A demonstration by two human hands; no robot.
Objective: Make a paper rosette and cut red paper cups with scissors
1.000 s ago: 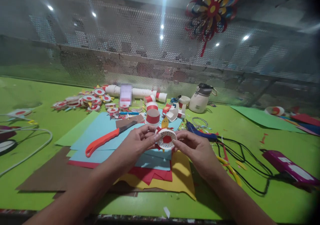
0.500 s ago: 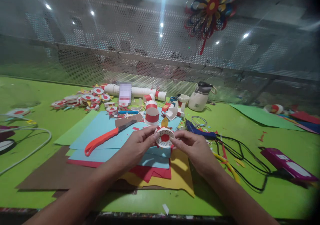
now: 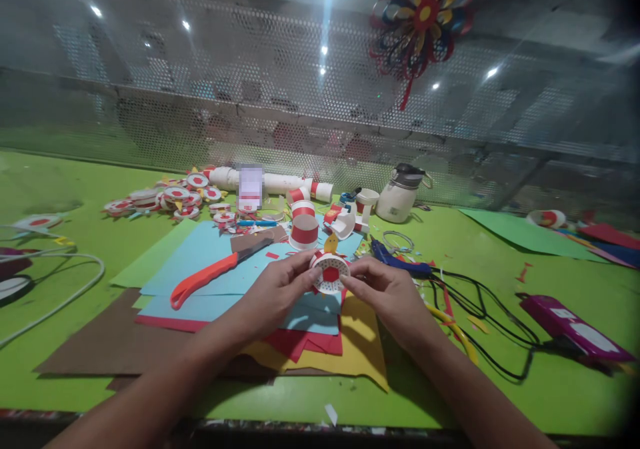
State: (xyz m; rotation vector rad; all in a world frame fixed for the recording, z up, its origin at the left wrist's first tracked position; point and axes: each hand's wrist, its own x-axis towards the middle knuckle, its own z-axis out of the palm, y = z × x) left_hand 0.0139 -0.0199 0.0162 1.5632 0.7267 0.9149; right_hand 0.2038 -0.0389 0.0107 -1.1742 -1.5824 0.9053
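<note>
Between my hands is a small paper-cup turtle (image 3: 331,275), its round white face patterned with black dots around a red centre. A yellow paper head with drawn eyes sticks up from its top edge. My left hand (image 3: 286,284) pinches the turtle's left rim between thumb and fingers. On the right rim, the thumb and fingers of my right hand (image 3: 384,290) are closed too. Underneath lie light blue paper sheets (image 3: 200,279). To the left of my hands rests a knife with an orange handle (image 3: 205,279), and a blue glue gun (image 3: 403,260) lies just beyond my right hand.
Finished paper turtles (image 3: 176,194) are heaped at the back left, beside a long stack of white cups (image 3: 285,184). A red-banded cup (image 3: 304,232) stands ahead. At the back is a bottle (image 3: 399,196). Black cords run right to a purple device (image 3: 575,329).
Both hands keep nearly the same place and grip on the turtle. The view has shifted very slightly; nothing else has visibly moved.
</note>
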